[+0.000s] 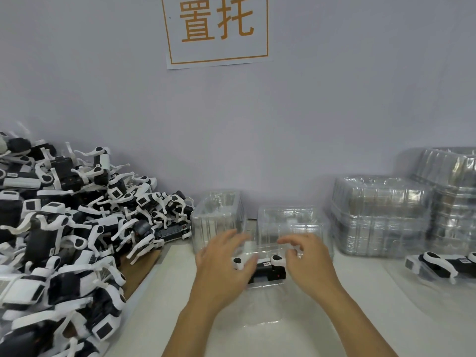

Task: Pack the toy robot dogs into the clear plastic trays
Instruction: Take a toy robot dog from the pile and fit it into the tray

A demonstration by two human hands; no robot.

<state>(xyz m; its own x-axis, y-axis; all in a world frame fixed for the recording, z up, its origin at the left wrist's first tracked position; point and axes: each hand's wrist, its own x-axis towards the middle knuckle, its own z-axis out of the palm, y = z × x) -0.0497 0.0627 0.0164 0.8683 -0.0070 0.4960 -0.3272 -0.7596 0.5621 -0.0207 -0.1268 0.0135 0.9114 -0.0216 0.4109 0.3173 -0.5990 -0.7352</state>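
A black-and-white toy robot dog lies in a clear plastic tray in front of me on the white table. My left hand hovers over the dog's left end with fingers spread and blurred. My right hand is at the dog's right end, fingers curled near a white leg; I cannot tell whether it grips. Two clear trays stand just behind the hands. A big heap of loose robot dogs fills the left side.
Tall stacks of clear trays stand at the right against the wall. A packed tray with a robot dog lies at the right. A paper sign hangs on the wall. A brown board shows under the heap.
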